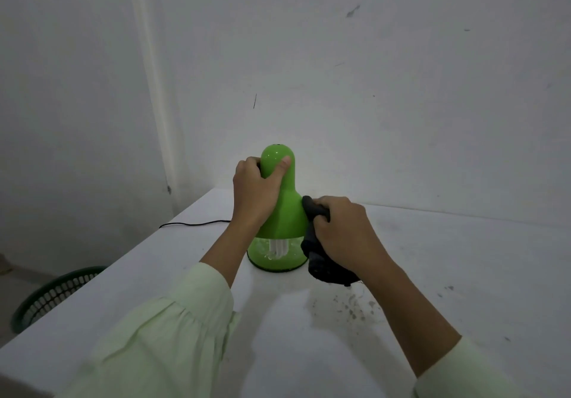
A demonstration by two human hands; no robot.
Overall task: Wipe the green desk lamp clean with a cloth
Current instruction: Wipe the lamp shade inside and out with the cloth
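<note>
A glossy green desk lamp [285, 209] stands on a white table [432, 274], its shade bent down over its round base, with a white coiled bulb [279, 248] showing between them. My left hand [256, 190] grips the narrow upper part of the shade, thumb across its front. My right hand [343, 230] holds a dark cloth [321, 261] bunched against the shade's right side. The loose end of the cloth hangs down to the tabletop.
A thin black cord [194, 224] runs from the lamp leftward over the table's edge. A dark green mesh basket [52, 295] sits on the floor at the left. Dark specks [355, 308] dot the tabletop near my right forearm. White walls close in behind.
</note>
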